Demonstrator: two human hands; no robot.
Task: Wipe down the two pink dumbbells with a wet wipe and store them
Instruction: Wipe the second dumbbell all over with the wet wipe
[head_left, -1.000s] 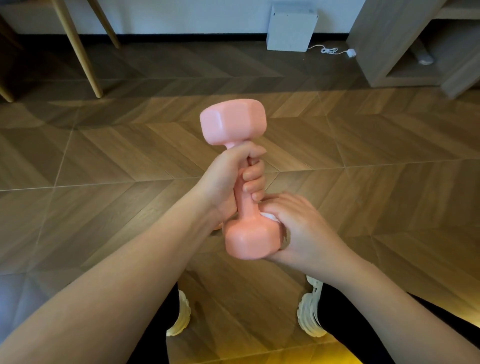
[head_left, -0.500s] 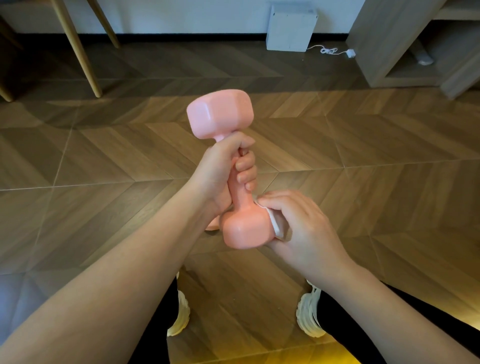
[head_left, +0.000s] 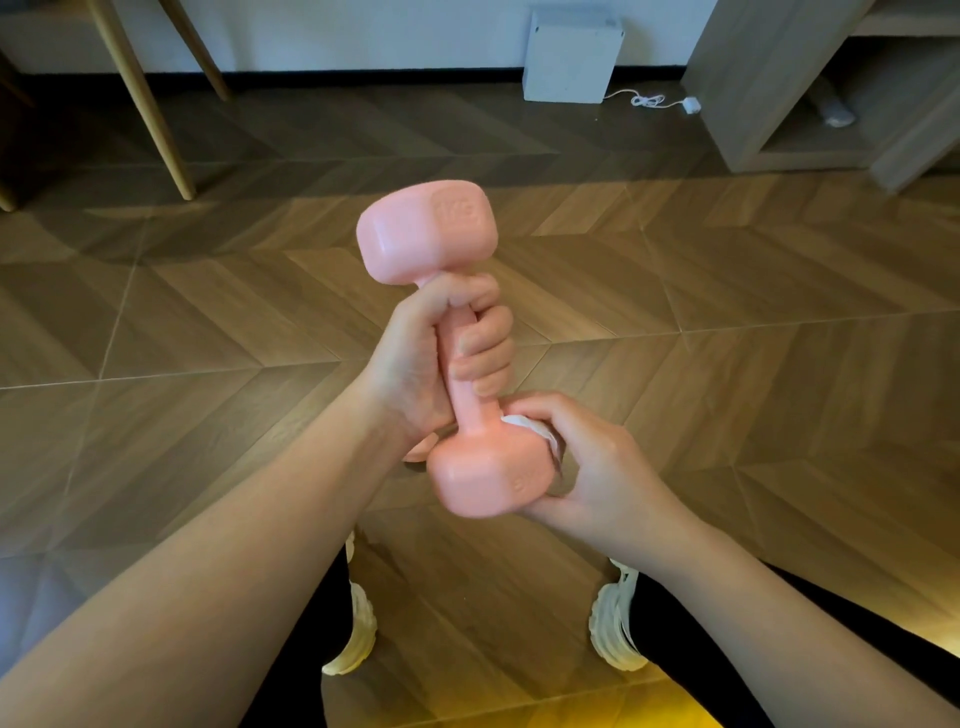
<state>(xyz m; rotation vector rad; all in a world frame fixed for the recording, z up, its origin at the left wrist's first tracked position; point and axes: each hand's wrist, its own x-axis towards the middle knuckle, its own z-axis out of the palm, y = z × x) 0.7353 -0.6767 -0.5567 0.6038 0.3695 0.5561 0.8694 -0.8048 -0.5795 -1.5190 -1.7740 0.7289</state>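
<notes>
Head view: the dumbbell is held up over the floor, nearly upright, so every side can be reached. Its handle is gripped by the left hand, fingers curled right round, to keep it steady. The wet wipe is pressed on the lower end by the right hand, with fingers bent round it for rubbing. A small pink bit is seen under the left wrist; it may be the other dumbbell, but most is hidden.

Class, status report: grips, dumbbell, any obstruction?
Left grip holds pink plastic dumbbell by handle, near-upright. Right grip holds white wet wipe against lower head. Nothing obstructing.
</notes>
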